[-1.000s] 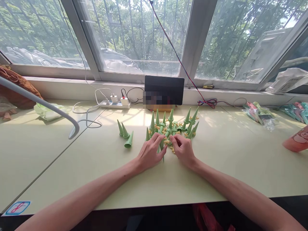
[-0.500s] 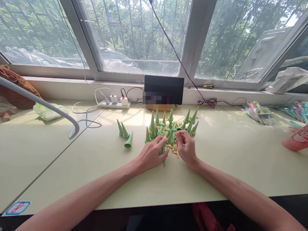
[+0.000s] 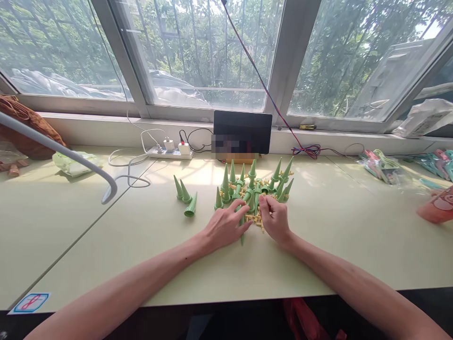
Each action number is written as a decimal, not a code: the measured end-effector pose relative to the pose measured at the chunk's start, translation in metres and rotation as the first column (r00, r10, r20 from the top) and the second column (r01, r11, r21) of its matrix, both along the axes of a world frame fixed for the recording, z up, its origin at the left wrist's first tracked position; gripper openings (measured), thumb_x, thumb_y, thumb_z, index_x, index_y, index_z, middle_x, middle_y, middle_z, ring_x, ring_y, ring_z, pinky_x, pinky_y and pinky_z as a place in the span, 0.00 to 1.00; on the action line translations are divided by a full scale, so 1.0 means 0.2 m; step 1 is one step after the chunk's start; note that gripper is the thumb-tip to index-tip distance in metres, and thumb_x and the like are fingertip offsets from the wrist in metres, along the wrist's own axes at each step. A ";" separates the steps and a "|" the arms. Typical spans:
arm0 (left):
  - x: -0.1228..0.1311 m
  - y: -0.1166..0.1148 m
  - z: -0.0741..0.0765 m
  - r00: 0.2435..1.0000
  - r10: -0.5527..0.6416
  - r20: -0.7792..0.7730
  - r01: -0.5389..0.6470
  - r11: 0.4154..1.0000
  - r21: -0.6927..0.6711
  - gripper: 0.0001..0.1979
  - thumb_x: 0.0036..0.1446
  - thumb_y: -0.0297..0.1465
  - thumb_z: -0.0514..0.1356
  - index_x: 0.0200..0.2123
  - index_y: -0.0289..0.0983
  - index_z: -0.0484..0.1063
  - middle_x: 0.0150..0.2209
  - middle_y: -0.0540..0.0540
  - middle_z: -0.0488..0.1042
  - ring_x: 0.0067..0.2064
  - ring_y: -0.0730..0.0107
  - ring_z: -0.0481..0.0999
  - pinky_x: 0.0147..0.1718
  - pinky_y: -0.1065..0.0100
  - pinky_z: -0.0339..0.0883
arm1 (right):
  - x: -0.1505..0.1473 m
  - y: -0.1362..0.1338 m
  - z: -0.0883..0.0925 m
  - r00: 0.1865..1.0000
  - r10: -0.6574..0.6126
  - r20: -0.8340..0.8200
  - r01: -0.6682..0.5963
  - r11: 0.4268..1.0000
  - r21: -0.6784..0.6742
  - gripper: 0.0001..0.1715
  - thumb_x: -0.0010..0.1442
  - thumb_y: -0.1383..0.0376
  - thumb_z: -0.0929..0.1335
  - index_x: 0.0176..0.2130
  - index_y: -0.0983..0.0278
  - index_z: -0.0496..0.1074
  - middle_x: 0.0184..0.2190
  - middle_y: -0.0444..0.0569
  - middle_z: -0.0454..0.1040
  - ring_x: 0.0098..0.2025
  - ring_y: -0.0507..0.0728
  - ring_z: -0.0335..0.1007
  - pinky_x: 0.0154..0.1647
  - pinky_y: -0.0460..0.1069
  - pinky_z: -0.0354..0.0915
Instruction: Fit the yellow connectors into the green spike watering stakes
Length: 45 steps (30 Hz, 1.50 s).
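Close work at the middle of the counter (image 3: 141, 255)

A cluster of green cones (image 3: 225, 186), some upright, crowds the middle, with three cones (image 3: 186, 194) apart on the left. I watch the left hand (image 3: 225, 224) arch, forefinger and thumb parted; I can't tell whether its hidden fingers grip anything. The right hand (image 3: 276, 219) is curled, thumb against forefinger, any pinched piece hidden from me. One near cone (image 3: 242, 238) is under the left hand, tip pointing near; I judge it light, stiff, smooth, best held around its wide end. Small yellow fittings (image 3: 255, 219) lie between the hands.
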<state>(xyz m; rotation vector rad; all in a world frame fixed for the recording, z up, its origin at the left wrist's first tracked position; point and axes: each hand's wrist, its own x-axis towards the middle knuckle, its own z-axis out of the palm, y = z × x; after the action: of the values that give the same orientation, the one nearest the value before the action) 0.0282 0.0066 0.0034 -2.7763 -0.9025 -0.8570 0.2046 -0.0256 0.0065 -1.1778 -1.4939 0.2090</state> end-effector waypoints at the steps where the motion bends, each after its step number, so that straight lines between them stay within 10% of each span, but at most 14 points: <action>1: 0.00 0.00 0.00 1.000 -0.011 0.028 0.011 1.000 0.028 0.13 0.66 0.39 0.56 0.46 0.37 0.70 0.50 0.41 0.75 0.23 0.75 0.73 0.18 0.70 0.62 | 0.00 0.00 0.00 1.000 0.001 0.008 -0.001 1.000 0.004 0.25 0.71 0.59 0.59 0.23 0.60 0.48 0.16 0.37 0.50 0.18 0.48 0.45 0.19 0.46 0.46; 13: -0.10 0.09 0.10 0.887 -0.364 0.283 0.206 0.862 0.462 0.13 0.63 0.25 0.56 0.24 0.37 0.65 0.18 0.53 0.69 0.18 0.79 0.63 0.17 0.72 0.54 | 0.02 0.01 -0.05 0.993 0.091 0.076 -0.092 0.996 0.014 0.23 0.71 0.62 0.57 0.24 0.59 0.47 0.16 0.37 0.48 0.17 0.48 0.44 0.18 0.46 0.46; 21: -0.34 0.23 0.21 0.886 -0.184 0.426 -0.124 0.791 0.599 0.06 0.57 0.21 0.57 0.32 0.37 0.68 0.23 0.52 0.71 0.21 0.77 0.67 0.19 0.74 0.56 | 0.05 0.03 -0.01 0.994 -0.027 0.107 0.013 0.991 0.129 0.24 0.67 0.65 0.60 0.23 0.60 0.42 0.16 0.36 0.44 0.18 0.48 0.39 0.18 0.46 0.43; 27: -0.49 0.35 0.23 0.612 0.332 0.718 -0.583 0.803 0.126 0.04 0.59 0.31 0.60 0.37 0.36 0.69 0.32 0.49 0.70 0.21 0.78 0.61 0.25 0.71 0.60 | 0.06 0.03 0.01 0.993 -0.050 0.103 0.038 0.992 0.121 0.24 0.64 0.66 0.60 0.22 0.60 0.43 0.15 0.37 0.45 0.17 0.47 0.42 0.17 0.45 0.44; 45: -0.58 0.44 0.18 0.578 0.624 0.527 -0.466 0.782 -0.414 0.18 0.59 0.44 0.58 0.24 0.37 0.70 0.25 0.49 0.75 0.21 0.73 0.69 0.30 0.69 0.62 | 0.16 0.06 0.06 0.992 -0.088 0.089 0.089 0.996 -0.009 0.10 0.65 0.59 0.65 0.33 0.61 0.62 0.15 0.34 0.57 0.16 0.49 0.51 0.21 0.45 0.53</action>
<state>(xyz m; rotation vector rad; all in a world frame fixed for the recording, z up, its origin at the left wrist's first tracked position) -0.0872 0.0955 0.0393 -2.0508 -1.9558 -1.6762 0.2357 -0.0126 0.0188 -1.2753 -1.5156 0.1079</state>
